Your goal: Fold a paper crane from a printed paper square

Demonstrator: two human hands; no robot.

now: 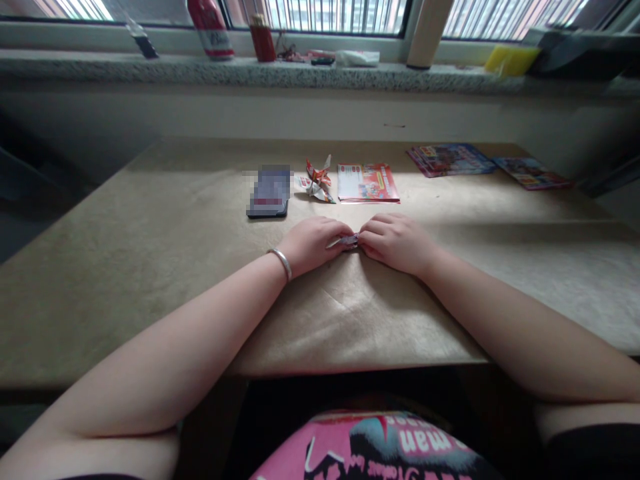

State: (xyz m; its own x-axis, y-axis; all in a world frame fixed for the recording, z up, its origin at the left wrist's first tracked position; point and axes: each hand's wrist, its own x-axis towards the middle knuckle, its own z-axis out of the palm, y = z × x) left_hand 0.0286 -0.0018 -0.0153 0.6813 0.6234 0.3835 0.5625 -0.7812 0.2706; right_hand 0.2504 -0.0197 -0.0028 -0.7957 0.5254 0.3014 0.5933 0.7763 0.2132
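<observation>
Both hands rest on the paper-covered table (150, 253), fingers curled together over a small folded piece of printed paper (349, 241). My left hand (313, 243), with a silver bangle on its wrist, pinches the paper's left side. My right hand (397, 241) pinches its right side. Most of the paper is hidden under the fingers. Just beyond the hands lies a finished folded paper crane (319, 181), next to a stack of red printed sheets (367, 183).
A dark phone (269, 193) lies left of the crane. Two colourful leaflets (450, 159) (531, 173) lie at the far right. On the window sill (250, 70) stand a red bottle (210, 28), a small red can (263, 39) and a yellow object (510, 60).
</observation>
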